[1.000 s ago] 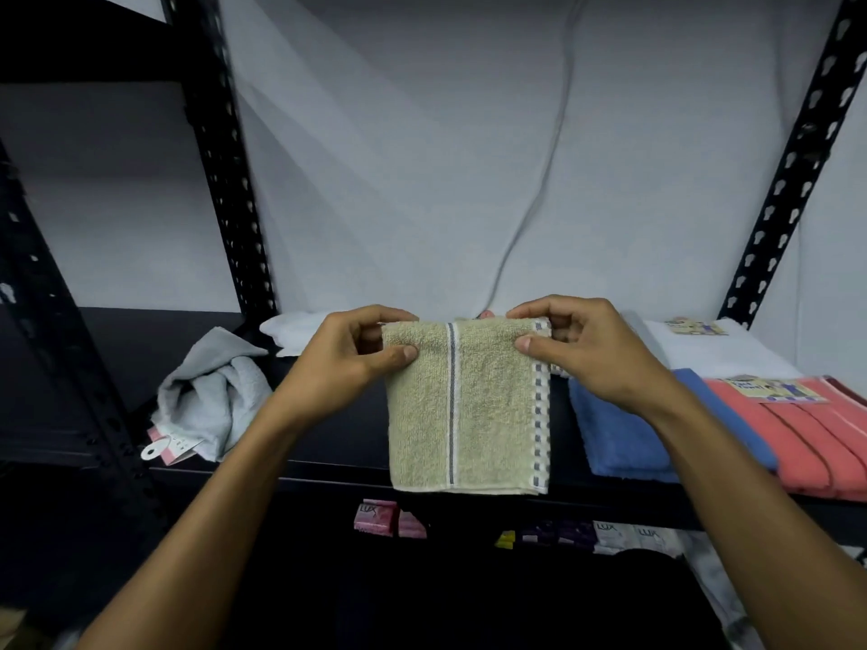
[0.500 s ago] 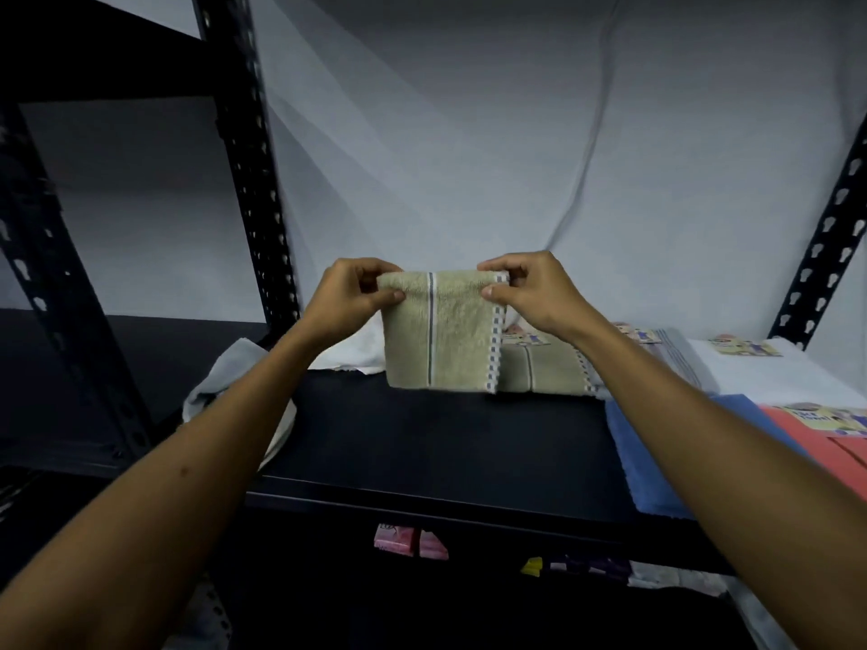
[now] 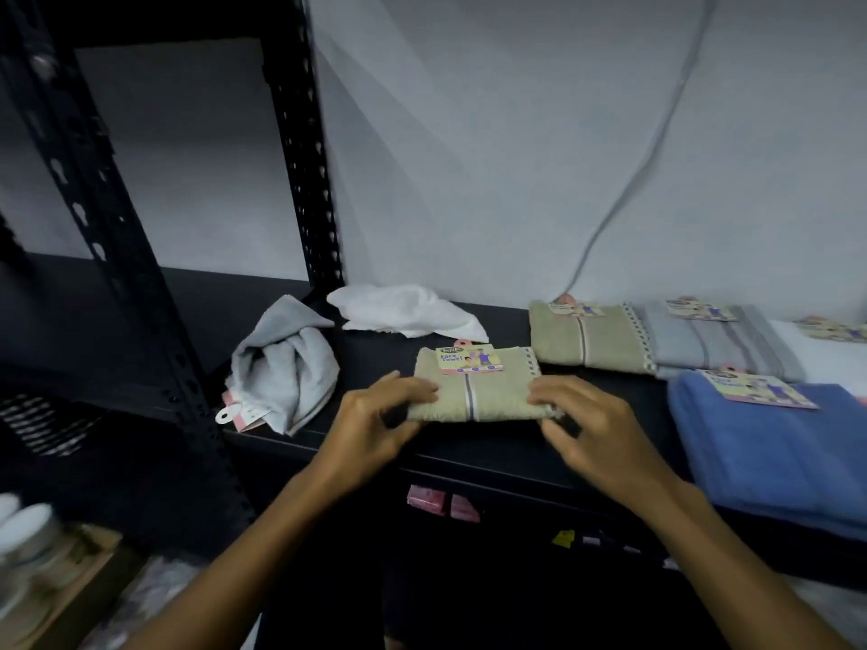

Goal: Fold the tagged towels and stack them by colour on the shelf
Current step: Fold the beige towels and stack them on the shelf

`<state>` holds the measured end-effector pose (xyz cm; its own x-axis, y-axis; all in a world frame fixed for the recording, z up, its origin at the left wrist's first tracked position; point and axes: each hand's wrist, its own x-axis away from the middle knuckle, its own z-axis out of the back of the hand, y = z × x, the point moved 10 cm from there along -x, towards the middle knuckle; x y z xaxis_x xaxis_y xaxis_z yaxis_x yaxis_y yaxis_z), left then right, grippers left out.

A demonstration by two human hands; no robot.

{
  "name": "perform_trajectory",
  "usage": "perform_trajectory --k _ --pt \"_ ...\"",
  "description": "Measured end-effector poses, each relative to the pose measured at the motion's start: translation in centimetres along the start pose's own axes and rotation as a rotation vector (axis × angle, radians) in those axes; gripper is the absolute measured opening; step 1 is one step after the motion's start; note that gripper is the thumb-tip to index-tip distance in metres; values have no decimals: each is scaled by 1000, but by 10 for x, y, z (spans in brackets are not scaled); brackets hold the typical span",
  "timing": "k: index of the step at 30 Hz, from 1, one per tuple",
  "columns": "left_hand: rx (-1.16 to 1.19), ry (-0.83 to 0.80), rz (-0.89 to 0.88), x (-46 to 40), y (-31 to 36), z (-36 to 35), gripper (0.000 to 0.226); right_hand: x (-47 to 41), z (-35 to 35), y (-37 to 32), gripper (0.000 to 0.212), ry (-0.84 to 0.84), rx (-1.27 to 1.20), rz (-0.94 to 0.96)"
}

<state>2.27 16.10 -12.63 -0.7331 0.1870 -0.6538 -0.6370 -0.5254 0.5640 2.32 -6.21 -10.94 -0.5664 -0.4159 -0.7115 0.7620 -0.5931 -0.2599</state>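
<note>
A folded beige towel (image 3: 478, 391) with a paper tag on top lies flat on the black shelf (image 3: 492, 455), near its front edge. My left hand (image 3: 375, 426) grips its near left corner and my right hand (image 3: 593, 431) grips its near right corner, fingers curled at the edge. Behind it to the right lies another folded beige towel (image 3: 586, 342). A folded grey towel (image 3: 722, 347), a folded white towel (image 3: 830, 354) and a blue towel (image 3: 769, 448) sit further right, each tagged. A crumpled grey towel (image 3: 284, 368) and a crumpled white towel (image 3: 403, 312) lie at the left.
Black perforated uprights (image 3: 305, 157) stand at the shelf's left end. A grey cable (image 3: 647, 147) hangs down the wall behind. Pink packets (image 3: 429, 499) lie on the shelf below. White jars (image 3: 28, 532) stand at the lower left.
The beige towel, held up by its top corners before, has come down and been folded flat on the shelf, tag up. Both hands dropped to its near edge.
</note>
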Motion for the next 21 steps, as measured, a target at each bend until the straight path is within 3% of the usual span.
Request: perform_trajectory --k 5,8,11,13,16,18,21 --pt "-118 17 -218 27 23 -13 34 29 -5 -1 34 -97 176 35" --pt "-210 -21 -372 34 45 -29 24 33 0 16 45 -121 316 -87" --pt "-199 -166 -435 33 67 -54 28 31 2 34 46 -214 519 -264" --pt "-182 -212 -362 26 64 -57 38 26 7 37 38 -230 550 -362" --pt "-266 -196 -133 10 30 -41 56 20 15 10 25 -41 285 -331" --pt "-291 -191 -10 6 9 -28 51 22 4 -15 31 -48 107 -253" --pt "-292 -157 19 1 0 -15 30 30 -18 -37 39 -104 151 -165"
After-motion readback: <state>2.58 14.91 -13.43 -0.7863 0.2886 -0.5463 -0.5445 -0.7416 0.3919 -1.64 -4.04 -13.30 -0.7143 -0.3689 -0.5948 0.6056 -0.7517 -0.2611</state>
